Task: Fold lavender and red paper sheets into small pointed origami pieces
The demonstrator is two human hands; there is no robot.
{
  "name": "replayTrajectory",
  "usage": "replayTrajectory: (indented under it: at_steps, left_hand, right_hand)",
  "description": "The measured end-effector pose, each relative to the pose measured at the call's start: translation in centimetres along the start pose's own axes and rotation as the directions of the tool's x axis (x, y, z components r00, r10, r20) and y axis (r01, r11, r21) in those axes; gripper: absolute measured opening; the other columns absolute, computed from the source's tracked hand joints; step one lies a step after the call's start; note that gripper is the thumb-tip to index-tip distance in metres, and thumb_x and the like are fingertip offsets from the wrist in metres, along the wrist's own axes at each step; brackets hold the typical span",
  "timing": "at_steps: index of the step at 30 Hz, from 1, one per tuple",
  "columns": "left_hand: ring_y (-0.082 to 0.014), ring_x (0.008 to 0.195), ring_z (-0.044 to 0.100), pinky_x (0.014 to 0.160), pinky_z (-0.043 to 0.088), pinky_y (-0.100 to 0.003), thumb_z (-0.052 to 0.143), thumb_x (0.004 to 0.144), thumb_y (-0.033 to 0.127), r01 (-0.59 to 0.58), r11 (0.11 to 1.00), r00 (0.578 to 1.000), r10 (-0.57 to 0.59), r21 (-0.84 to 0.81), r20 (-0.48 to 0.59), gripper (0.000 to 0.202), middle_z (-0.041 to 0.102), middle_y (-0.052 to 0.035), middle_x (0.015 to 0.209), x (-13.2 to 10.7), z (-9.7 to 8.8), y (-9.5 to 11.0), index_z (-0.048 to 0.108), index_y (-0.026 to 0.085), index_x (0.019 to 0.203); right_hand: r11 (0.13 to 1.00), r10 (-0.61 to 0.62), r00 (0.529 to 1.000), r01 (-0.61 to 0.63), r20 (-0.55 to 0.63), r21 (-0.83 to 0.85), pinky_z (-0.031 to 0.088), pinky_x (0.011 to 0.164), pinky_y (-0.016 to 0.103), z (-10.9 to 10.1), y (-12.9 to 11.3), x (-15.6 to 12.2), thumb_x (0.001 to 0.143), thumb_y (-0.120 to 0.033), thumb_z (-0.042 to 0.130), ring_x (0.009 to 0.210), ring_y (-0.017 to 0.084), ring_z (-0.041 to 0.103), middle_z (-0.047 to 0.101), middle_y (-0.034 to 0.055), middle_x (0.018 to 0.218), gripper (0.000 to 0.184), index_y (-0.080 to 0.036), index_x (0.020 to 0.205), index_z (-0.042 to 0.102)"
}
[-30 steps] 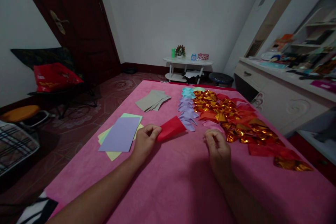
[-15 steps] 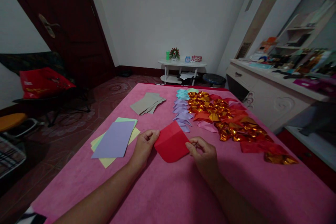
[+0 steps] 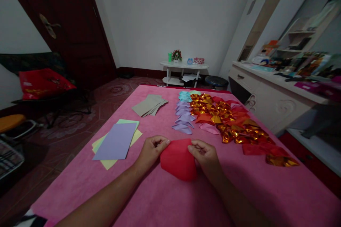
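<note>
Red paper (image 3: 179, 161): shifted nearer the body since half a second earlier, spread low over the pink cloth (image 3: 160, 198); seemingly under steady two-sided control.
Left hand (image 3: 153, 151): clamped, thumb against fingers, on the upper left corner.
Right hand (image 3: 206, 155): likewise pinched on the upper right corner.
Surface: coloured sheets (image 3: 115, 141) and grey sheets (image 3: 145, 106) at left, folded pieces (image 3: 234, 127) at right.
Room: dark door (image 3: 66, 25), low white table (image 3: 183, 65) beyond.

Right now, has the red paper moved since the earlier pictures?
Yes, the red paper has moved nearer the camera, farther from the grey papers.
</note>
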State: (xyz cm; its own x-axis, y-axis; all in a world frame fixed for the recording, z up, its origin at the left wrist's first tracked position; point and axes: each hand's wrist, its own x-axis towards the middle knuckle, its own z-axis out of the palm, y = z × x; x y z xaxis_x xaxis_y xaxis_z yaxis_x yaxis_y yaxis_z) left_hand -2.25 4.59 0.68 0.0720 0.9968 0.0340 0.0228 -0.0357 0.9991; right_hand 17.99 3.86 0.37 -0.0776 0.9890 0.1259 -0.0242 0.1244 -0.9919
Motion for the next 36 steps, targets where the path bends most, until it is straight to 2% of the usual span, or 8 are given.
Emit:
replayTrajectory:
  at_steps: [7, 14, 19, 23, 26, 29, 32, 36]
  left_hand:
    - [-0.0112, 0.061, 0.055, 0.058, 0.041, -0.021, 0.064, 0.077, 0.043, -0.057, 0.988, 0.995, 0.044, -0.143, -0.095, 0.033, 0.062, 0.0000, 0.072, 0.0, 0.0, 0.1, 0.061, 0.015, 0.095]
    - [-0.0054, 0.049, 0.046, 0.051, 0.034, -0.016, 0.074, 0.067, 0.033, -0.039, 0.981, 0.999, 0.038, -0.191, -0.010, 0.032, 0.051, 0.0075, 0.057, 0.0, 0.4, -0.7, 0.049, 0.016, 0.080]
    - [-0.0049, 0.051, 0.047, 0.051, 0.036, -0.015, 0.075, 0.067, 0.030, -0.037, 0.972, 0.999, 0.038, -0.233, -0.003, 0.033, 0.053, 0.0066, 0.060, -0.1, 0.6, -0.6, 0.048, 0.016, 0.079]
    - [-0.0037, 0.046, 0.045, 0.046, 0.037, -0.016, 0.074, 0.069, 0.030, -0.053, 0.977, 0.999, 0.054, -0.207, -0.002, 0.031, 0.055, 0.0046, 0.068, -0.3, 0.6, -0.7, 0.053, 0.016, 0.086]
    - [-0.0030, 0.042, 0.041, 0.044, 0.033, -0.015, 0.071, 0.073, 0.031, -0.051, 0.989, 0.998, 0.055, -0.141, 0.025, 0.029, 0.050, 0.0061, 0.060, -0.4, 0.6, -0.8, 0.059, 0.013, 0.093]
    - [-0.0028, 0.042, 0.038, 0.044, 0.028, -0.015, 0.067, 0.076, 0.029, -0.057, 0.995, 0.995, 0.063, -0.077, 0.077, 0.031, 0.043, 0.0070, 0.053, -0.5, 0.5, -0.7, 0.064, 0.011, 0.101]
    - [-0.0027, 0.050, 0.040, 0.047, 0.029, -0.016, 0.068, 0.075, 0.026, -0.116, 0.993, 0.989, 0.118, -0.033, 0.091, 0.033, 0.054, 0.0004, 0.073, -0.5, 0.4, -0.3, 0.068, 0.013, 0.106]
    - [-0.0075, 0.063, 0.051, 0.054, 0.038, -0.018, 0.068, 0.074, 0.024, -0.137, 0.990, 0.987, 0.136, 0.009, 0.085, 0.038, 0.062, -0.0072, 0.098, -0.6, 0.3, 0.3, 0.068, 0.016, 0.110]
  right_hand:
    - [1.000, -0.021, 0.984, 0.018, -0.175, -0.018, 0.050, 0.054, 0.027, 0.0, -1.4, 0.2, 0.067, -0.049, 0.071, 0.059, 0.018, 0.063, 0.068, 0.0042, 0.065, 0.033, -0.016, 0.072, 0.069]
    - [0.999, 0.009, 0.972, 0.000, -0.236, 0.039, 0.050, 0.055, 0.027, -0.3, -1.6, 0.3, 0.066, -0.047, 0.072, 0.060, 0.018, 0.063, 0.068, 0.0043, 0.066, 0.032, -0.016, 0.074, 0.067]
    - [0.996, 0.044, 0.970, -0.024, -0.240, 0.085, 0.045, 0.050, 0.023, -0.2, -0.7, 0.4, 0.066, -0.041, 0.074, 0.053, 0.014, 0.058, 0.064, 0.0001, 0.061, 0.043, -0.015, 0.098, 0.060]
    - [0.998, -0.029, 0.959, 0.042, -0.282, 0.042, 0.041, 0.050, 0.020, -0.4, -0.3, 0.6, 0.071, -0.034, 0.072, 0.047, 0.010, 0.051, 0.056, -0.0069, 0.052, 0.059, -0.016, 0.121, 0.048]
    - [0.996, -0.080, 0.965, 0.088, -0.250, 0.020, 0.045, 0.054, 0.021, -0.5, 0.0, 0.5, 0.072, -0.032, 0.070, 0.056, 0.011, 0.057, 0.062, -0.0022, 0.065, 0.051, -0.017, 0.119, 0.053]
    - [0.992, -0.106, 0.976, 0.092, -0.189, -0.082, 0.045, 0.053, 0.022, -0.4, 0.4, 0.3, 0.073, -0.033, 0.068, 0.059, 0.013, 0.058, 0.066, 0.0022, 0.074, 0.034, -0.017, 0.102, 0.066]
    - [0.976, -0.114, 0.987, 0.089, -0.117, -0.196, 0.045, 0.052, 0.022, -0.2, 0.6, 0.0, 0.073, -0.034, 0.067, 0.058, 0.013, 0.058, 0.067, 0.0025, 0.072, 0.024, -0.017, 0.089, 0.072]
    - [0.989, -0.041, 0.996, 0.030, -0.077, -0.142, 0.047, 0.056, 0.023, 0.1, 0.6, -0.2, 0.072, -0.035, 0.067, 0.060, 0.014, 0.060, 0.069, 0.0030, 0.075, 0.025, -0.018, 0.089, 0.072]
